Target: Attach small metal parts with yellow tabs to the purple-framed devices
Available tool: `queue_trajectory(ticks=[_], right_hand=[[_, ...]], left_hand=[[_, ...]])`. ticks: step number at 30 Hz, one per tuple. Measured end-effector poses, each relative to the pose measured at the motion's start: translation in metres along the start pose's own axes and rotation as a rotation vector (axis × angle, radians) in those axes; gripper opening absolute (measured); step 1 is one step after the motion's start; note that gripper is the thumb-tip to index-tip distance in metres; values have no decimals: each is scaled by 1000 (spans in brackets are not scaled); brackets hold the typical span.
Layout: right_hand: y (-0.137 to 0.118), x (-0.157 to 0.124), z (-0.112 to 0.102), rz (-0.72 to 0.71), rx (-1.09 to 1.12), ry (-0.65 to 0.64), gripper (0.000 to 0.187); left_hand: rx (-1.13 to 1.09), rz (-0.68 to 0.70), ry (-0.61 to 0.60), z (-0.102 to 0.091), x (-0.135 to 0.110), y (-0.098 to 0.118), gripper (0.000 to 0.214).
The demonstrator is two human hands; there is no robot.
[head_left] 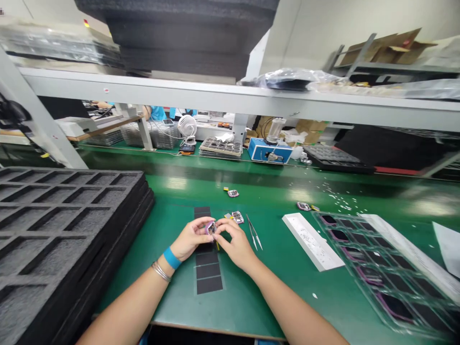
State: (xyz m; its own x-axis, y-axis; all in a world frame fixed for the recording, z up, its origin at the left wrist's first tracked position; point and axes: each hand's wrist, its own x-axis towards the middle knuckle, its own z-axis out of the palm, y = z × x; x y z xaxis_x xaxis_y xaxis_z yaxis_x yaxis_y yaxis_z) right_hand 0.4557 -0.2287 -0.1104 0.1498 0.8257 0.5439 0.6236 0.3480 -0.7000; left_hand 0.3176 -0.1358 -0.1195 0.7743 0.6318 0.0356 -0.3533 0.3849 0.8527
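Note:
Both my hands meet over the green bench mat. My left hand (192, 237) pinches a small purple-framed part (210, 227) between thumb and fingers. My right hand (235, 244) has its fingers closed on the same part from the right. A blue band and thin bangles sit on my left wrist. Under the hands lies a strip of dark rectangular pads (207, 268). Another small part of the same kind (237, 217) rests just beyond my right hand, and metal tweezers (254, 233) lie to its right.
A stack of black foam trays (61, 230) fills the left. A clear tray of purple parts (381, 268) and a white strip (312, 241) sit on the right. More small parts (233, 193) (304, 206) lie farther out. A shelf (230, 98) spans overhead.

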Motion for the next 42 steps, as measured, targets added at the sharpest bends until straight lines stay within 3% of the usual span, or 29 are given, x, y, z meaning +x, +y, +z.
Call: queue_trajectory(ticks=[4, 6, 7, 9, 10, 12, 14, 15, 17, 21, 22, 25, 32, 39, 42], right_hand=[[-11, 3, -17, -286, -171, 167, 5], [-9, 5, -43, -390, -239, 393, 7], [-5, 5, -62, -373, -295, 548, 6], [9, 4, -106, -157, -462, 863, 8], [18, 2, -129, 42, -539, 896, 15], [37, -1, -168, 409, -570, 681, 16], [50, -2, -187, 601, -524, 482, 17], [53, -2, -187, 624, -498, 431, 20], [48, 2, -164, 561, -442, 395, 17], [18, 10, -72, 382, -186, 182, 20], [12, 9, -50, 331, 19, 107, 20], [1, 3, -10, 280, 326, 76, 14], [1, -3, -8, 207, 257, 113, 7], [2, -8, 1, -56, -162, 115, 14], [8, -8, 2, 51, -57, 111, 8]], left_hand=[[-36, -24, 5, 1, 0, 1, 48], [-49, -36, 4, 1, -1, 1, 49], [-52, -41, 6, 1, -1, 1, 50], [-56, -48, 7, 0, -2, 2, 50], [-60, -49, 4, 1, -2, 2, 50], [-74, -45, -8, 1, -2, 2, 50], [-89, -48, -25, 3, -3, 2, 50], [-95, -54, -31, 3, -3, 1, 50], [-99, -69, -38, 4, -3, 0, 48], [-104, -82, -55, 4, -3, -3, 49], [-107, -76, -61, 3, -3, -4, 49], [-120, -58, -69, 3, -3, -6, 50], [-82, -36, -33, 5, -3, -6, 50], [34, 12, 53, 8, -2, -6, 48], [39, 8, 65, 8, -2, -4, 49]])
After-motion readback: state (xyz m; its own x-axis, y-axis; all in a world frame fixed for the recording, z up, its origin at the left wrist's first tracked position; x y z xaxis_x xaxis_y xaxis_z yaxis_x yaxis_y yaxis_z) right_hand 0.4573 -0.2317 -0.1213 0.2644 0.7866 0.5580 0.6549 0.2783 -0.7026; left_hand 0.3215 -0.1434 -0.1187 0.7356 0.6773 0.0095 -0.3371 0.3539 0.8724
